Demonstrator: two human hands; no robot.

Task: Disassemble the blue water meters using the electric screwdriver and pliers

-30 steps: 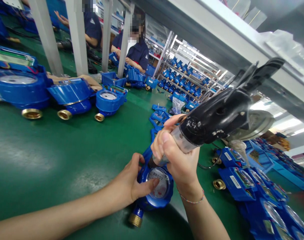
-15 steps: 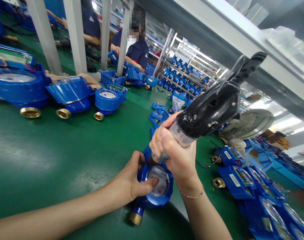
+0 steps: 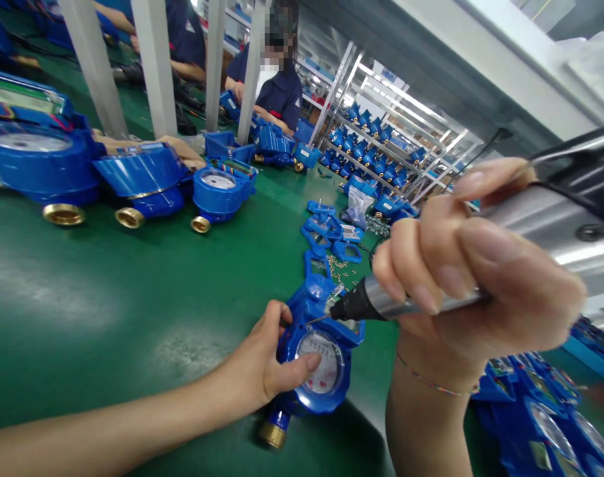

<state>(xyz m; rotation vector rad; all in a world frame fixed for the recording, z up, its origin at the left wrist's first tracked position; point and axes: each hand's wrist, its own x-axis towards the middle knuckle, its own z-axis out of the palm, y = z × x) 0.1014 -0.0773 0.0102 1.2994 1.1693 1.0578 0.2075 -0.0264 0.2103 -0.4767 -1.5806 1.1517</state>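
A blue water meter (image 3: 322, 377) with a round dial and a brass threaded end lies on the green table in front of me. My left hand (image 3: 277, 358) grips its left side, the thumb lying over the edge of the dial. Wrapped around the metal body of an electric screwdriver (image 3: 381, 301) is my right hand (image 3: 481, 271). The tool slants down to the left, and its thin bit reaches the meter's upper part, above the dial. Whether the bit sits in a screw is too small to tell.
Blue frames (image 3: 322, 228) and small brass screws (image 3: 339, 268) lie beyond the meter. Several finished-looking meters (image 3: 217, 189) line the left side, and more meters (image 3: 540, 411) stand at right. Across the table a co-worker (image 3: 272, 86) handles parts behind grey posts (image 3: 155, 73).
My right hand has swung the screwdriver from a steep tilt to a flatter one, moving right and nearer the camera. My left hand stays on the meter.
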